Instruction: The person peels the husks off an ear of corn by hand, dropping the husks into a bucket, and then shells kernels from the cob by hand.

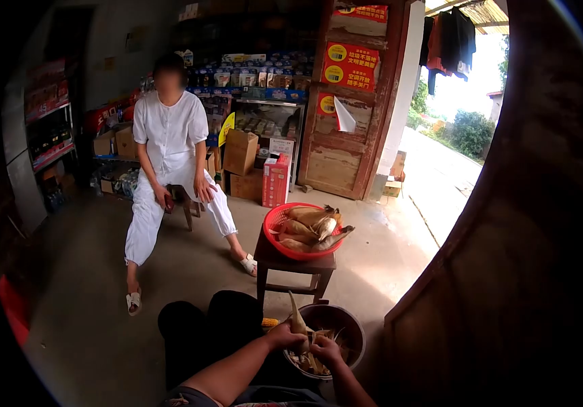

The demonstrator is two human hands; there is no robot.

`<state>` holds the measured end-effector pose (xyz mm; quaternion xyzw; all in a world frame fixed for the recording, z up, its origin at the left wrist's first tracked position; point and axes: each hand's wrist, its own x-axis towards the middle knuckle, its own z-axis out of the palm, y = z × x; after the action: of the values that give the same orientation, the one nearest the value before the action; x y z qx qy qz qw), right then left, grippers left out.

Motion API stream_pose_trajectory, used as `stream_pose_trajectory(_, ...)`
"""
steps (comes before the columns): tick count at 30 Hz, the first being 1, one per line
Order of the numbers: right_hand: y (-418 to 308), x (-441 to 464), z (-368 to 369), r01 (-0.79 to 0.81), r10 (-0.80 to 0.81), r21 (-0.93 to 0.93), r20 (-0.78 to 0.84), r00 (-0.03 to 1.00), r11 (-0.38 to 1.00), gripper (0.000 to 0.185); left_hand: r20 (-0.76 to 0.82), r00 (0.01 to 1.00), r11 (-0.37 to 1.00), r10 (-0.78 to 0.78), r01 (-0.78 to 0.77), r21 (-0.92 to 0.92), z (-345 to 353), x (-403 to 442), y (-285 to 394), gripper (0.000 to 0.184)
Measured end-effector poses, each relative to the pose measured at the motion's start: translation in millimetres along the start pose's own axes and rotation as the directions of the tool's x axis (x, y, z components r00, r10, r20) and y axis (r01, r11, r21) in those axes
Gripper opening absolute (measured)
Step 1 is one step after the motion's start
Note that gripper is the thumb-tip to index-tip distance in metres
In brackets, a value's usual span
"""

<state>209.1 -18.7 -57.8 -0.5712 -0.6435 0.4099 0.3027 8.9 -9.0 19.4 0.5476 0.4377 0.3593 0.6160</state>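
My left hand (287, 336) is wrapped round an ear of corn (297, 317) still in its pale husk, with the pointed end up. On the other side, my right hand (326, 349) is closed at the husk near the lower part of the ear. Both hands are over a round bucket (352, 330) that holds loose husks (313, 364). A bare yellow corn cob (270, 322) shows just left of the bucket. Beyond it, several unhusked ears (312, 220) lie in a red plastic basket (276, 218) on a dark wooden stool (262, 254).
A person in white (173, 136) sits on a stool facing me, feet on the concrete floor. Behind are cardboard boxes (240, 152), a red and white carton (276, 180) and stocked shelves (251, 74). A wooden door (342, 156) stands beside the bright doorway.
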Motion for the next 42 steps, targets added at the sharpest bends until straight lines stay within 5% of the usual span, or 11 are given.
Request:
stream_pose_trajectory(1, 2.3, -4.4, -0.6, 0.115, -0.121, -0.113, -0.051, 0.991, 0.987, 0.021, 0.009, 1.0, 1.0, -0.005, 0.005, 0.019, -3.4, 3.9, -6.4, 0.063)
stream_pose_trajectory(5, -4.7, -13.1, 0.1, -0.06, 0.063, -0.099, 0.032, 0.997, 0.993, 0.022, 0.02, 1.0, 0.987, -0.024, 0.02, 0.161, -3.5, 5.4, -12.6, 0.056)
stream_pose_trajectory(7, 11.0, -10.7, 3.4, -0.061, 0.015, -0.406, -0.115, 0.993, 0.912, 0.025, 0.065, 0.996, 0.998, -0.06, 0.062, -0.031, -4.0, 12.7, -24.5, 0.054)
stream_pose_trajectory(12, 49.2, -7.5, -10.8, -0.33, 0.372, -0.502, -0.018, 0.928, 0.799, 0.031, -0.054, 0.994, 0.989, -0.09, 0.082, -0.121, -12.9, 3.7, -16.5, 0.057)
stream_pose_trajectory(17, 37.3, -18.5, -23.2, -0.282, 0.289, -0.472, -0.058, 0.955, 0.835, 0.045, -0.107, 0.981, 0.984, -0.16, 0.149, -0.099, -2.7, 3.0, -5.8, 0.061)
stream_pose_trajectory(19, 24.1, -11.5, -24.3, -0.132, 0.143, -0.071, 0.174, 0.974, 0.989, 0.037, -0.107, 0.983, 0.989, -0.146, 0.145, -0.015, -4.0, 5.3, -10.6, 0.063)
stream_pose_trajectory(20, 11.3, -10.1, -27.5, -0.135, 0.145, -0.065, 0.172, 0.974, 0.989, 0.037, -0.104, 0.983, 0.989, -0.149, 0.149, -0.01, -5.0, 7.8, -15.6, 0.063)
stream_pose_trajectory(22, -56.9, -21.1, -43.5, -0.09, -0.012, 0.289, 0.335, 0.942, 0.953, 0.03, -0.087, 0.988, 0.988, -0.129, 0.135, 0.069, -5.7, 13.6, -25.7, 0.066)
stream_pose_trajectory(27, -82.1, -20.3, -42.9, 0.1, -0.159, 0.219, 0.275, 0.948, 0.971, 0.025, -0.069, 0.99, 0.985, -0.12, 0.128, 0.113, -3.7, 9.0, -14.3, 0.067)
stream_pose_trajectory(30, -77.3, -18.9, -35.9, 0.129, -0.126, -0.003, 0.203, 0.971, 0.992, 0.023, -0.027, 0.989, 0.983, -0.143, 0.145, 0.113, -2.8, 5.5, -5.2, 0.066)
stream_pose_trajectory(42, -79.5, -22.1, -32.6, 0.094, -0.092, -0.009, 0.128, 0.987, 0.995, 0.022, 0.047, 0.985, 0.97, -0.165, 0.154, 0.189, -5.0, 6.6, -10.4, 0.082)
